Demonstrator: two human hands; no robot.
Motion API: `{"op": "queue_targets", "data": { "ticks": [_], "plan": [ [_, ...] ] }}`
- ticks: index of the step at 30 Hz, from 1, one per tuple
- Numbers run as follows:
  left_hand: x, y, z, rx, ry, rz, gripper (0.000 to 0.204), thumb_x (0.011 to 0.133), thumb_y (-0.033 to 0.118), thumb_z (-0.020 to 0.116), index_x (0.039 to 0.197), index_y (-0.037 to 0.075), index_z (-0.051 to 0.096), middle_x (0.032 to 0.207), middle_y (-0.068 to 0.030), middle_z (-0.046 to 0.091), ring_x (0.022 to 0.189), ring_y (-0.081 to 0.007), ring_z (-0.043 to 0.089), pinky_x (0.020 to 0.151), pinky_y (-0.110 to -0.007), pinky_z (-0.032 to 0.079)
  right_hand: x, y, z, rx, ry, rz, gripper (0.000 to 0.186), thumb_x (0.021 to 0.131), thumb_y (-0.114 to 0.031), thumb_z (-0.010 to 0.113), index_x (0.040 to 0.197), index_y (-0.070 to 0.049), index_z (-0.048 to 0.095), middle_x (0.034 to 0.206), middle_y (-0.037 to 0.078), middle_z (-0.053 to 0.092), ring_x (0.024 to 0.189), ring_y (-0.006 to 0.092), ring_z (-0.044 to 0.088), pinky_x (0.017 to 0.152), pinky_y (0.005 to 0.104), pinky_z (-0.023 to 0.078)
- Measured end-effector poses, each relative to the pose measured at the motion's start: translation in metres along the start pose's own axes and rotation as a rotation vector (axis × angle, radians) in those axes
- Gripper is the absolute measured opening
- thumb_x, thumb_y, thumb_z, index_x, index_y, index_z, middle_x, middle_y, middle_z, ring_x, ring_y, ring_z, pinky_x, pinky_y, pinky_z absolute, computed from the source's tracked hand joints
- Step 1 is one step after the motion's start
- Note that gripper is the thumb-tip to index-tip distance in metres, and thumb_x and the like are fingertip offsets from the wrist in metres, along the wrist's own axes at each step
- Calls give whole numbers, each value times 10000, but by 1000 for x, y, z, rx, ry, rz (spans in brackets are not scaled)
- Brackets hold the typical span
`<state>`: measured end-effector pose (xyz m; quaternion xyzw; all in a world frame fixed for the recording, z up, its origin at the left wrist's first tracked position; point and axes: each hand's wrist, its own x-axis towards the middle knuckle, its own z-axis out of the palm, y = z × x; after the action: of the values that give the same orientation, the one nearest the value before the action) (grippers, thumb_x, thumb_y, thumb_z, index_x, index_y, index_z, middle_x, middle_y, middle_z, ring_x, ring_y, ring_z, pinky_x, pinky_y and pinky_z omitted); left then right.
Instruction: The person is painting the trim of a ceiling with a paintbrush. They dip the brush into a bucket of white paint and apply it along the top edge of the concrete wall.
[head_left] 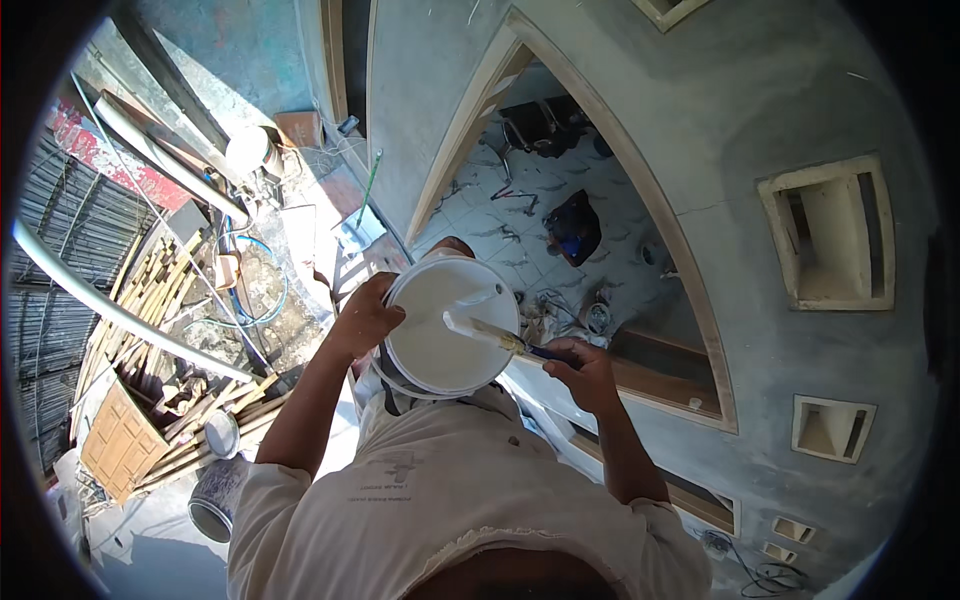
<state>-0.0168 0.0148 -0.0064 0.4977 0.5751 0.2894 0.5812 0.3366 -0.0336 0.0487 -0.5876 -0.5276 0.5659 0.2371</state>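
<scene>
The right hand (583,372) has its fingers closed round the dark blue handle of a flat paintbrush (497,337) with pale, coated bristles. The left hand (366,318) grasps the left rim of a round white plastic bucket (445,389), thumb over the edge. The bucket is in front of the person's body, its mouth facing up, and its inside is white; how much paint it holds is hard to tell. The brush reaches over the bucket's right rim, bristles pointing left above the inside; whether they touch anything there cannot be told.

Nearest the hands is the person's off-white short-sleeved shirt (450,480), with a frayed collar. Beyond the bucket, a pointed wooden frame (594,92) is set in a grey plastered wall (770,100). Through it shows a pale tiled floor with grey veining, bearing a dark, rounded shape with a blue patch, too unclear to name. Right of the frame, the wall has cream, box-like recesses (840,240) of different sizes.

Farther left, a heap of thin wooden poles (165,280) lies near a brown panelled wooden board (122,438). A blue hose (272,308) curls over the rough ground, and a dark, speckled bucket (213,497) lies tipped just beside the board.
</scene>
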Motion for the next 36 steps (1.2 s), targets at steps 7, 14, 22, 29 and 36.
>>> {"op": "queue_targets", "data": {
  "ticks": [7, 14, 22, 29, 36],
  "plan": [
    [7, -24, -1, 4, 3, 74, 437, 772, 94, 612, 1181, -62, 607, 1086, -204, 646, 1015, -270, 644, 902, -352, 496, -17, -68, 15, -630, 144, -340, 294, 909, -279, 732, 994, 2, 745, 740, 153, 700, 618, 242, 659, 588, 342, 486],
    [11, -35, 2, 46, -37, 83, 432, 796, 101, 626, 1209, -25, 611, 1126, -189, 641, 1063, -283, 635, 923, -369, 493, 5, -54, 35, -826, 67, -306, 271, 928, -295, 690, 984, -38, 757, 740, 159, 686, 598, 297, 622, 589, 360, 491],
    [6, -27, -1, -9, -7, 46, 433, 771, 104, 649, 1182, -32, 628, 1164, -205, 630, 1078, -316, 633, 948, -372, 488, 26, -45, 7, -470, -43, -24, 317, 899, -313, 742, 997, -12, 761, 698, 86, 706, 598, 115, 617, 582, 281, 471],
    [6, -28, -1, -19, 0, 74, 441, 758, 107, 651, 1169, -49, 625, 1151, -221, 630, 1072, -331, 631, 952, -381, 485, 35, -26, -1, -389, -83, 53, 318, 906, -331, 744, 978, -22, 769, 635, 45, 652, 585, 83, 576, 577, 263, 447],
    [5, -23, -2, -2, 27, 65, 452, 741, 115, 654, 1156, -63, 626, 1138, -221, 630, 1056, -331, 634, 947, -377, 485, 38, -15, -3, -210, -128, 147, 298, 898, -296, 753, 931, 0, 747, 679, 1, 623, 598, 73, 519, 563, 261, 407]
  ]
}}
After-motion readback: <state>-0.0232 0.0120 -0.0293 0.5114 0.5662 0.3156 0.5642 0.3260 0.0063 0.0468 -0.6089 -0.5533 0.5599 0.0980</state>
